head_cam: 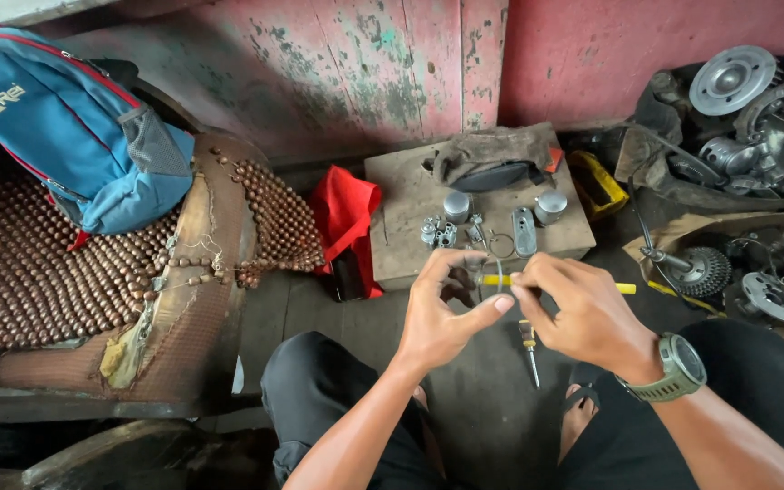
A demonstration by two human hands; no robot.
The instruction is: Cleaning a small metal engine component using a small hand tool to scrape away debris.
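Observation:
My left hand point(446, 313) and my right hand point(573, 308) meet in front of me, fingertips pinched together around a thin metal ring or wire point(498, 269) that shows between them. The right wrist wears an olive watch point(676, 367). Under the hands a yellow-handled tool point(625, 289) lies on the floor. A small screwdriver point(530, 349) lies below them, tip toward me. Beyond the hands a wooden block point(401, 245) carries small metal cylinders point(551, 206), a cluster of small fittings point(437, 232) and a flat oblong metal part point(524, 231).
A dark cloth point(492, 154) lies on the block's far side, a red rag point(347, 213) at its left. A beaded seat point(29, 263) with a blue backpack point(65, 127) fills the left. Engine parts point(746, 118) pile up at right. My knees flank the floor.

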